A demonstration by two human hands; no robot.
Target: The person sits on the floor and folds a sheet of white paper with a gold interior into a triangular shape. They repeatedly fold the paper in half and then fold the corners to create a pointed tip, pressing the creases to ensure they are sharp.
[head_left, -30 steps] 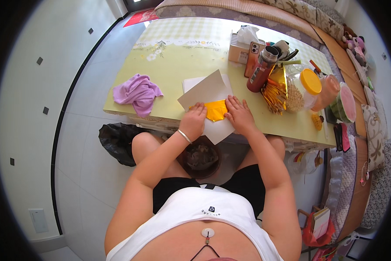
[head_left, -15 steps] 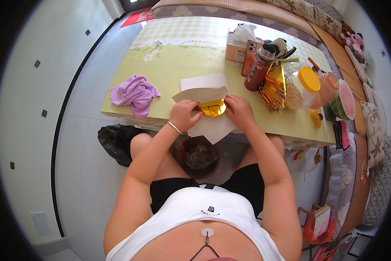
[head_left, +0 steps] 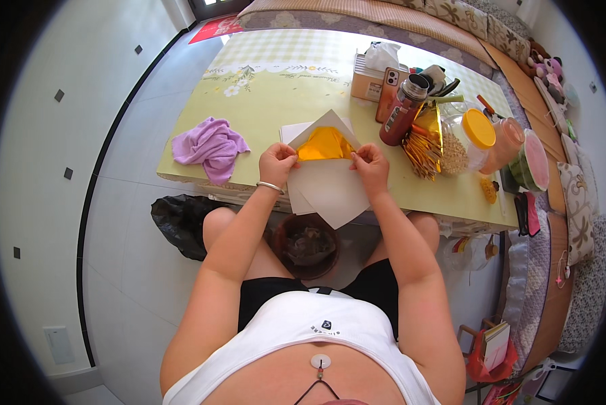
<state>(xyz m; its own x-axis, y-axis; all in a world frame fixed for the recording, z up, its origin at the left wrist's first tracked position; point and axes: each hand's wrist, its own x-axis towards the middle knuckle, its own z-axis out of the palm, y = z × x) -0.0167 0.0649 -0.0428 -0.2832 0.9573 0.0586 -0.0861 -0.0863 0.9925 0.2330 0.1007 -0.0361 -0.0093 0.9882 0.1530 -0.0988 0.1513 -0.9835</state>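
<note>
A sheet of gold foil paper (head_left: 324, 144) with a pale border lies between my hands at the table's near edge, its gold side facing up and one corner pointing away from me. My left hand (head_left: 278, 164) pinches its left edge between thumb and fingers. On the opposite edge, my right hand (head_left: 372, 167) has a similar pinch. Nearer to me, plain pale paper (head_left: 330, 192) hangs over the table edge; whether it is part of the same sheet I cannot tell. Part of a white paper stack (head_left: 293, 131) shows behind the foil sheet.
A purple cloth (head_left: 210, 148) lies left on the table (head_left: 262, 111). To the right stand a red thermos (head_left: 401, 115), a phone (head_left: 389, 91), a tissue box (head_left: 367, 81), folded gold foil pieces (head_left: 421, 152) and a yellow-lidded jar (head_left: 475, 131). Below is a brown bin (head_left: 306, 243).
The foil paper was curled toward me with its far edge raised; now it is spread out, showing more gold. My hands have shifted slightly apart, to its left and right edges.
</note>
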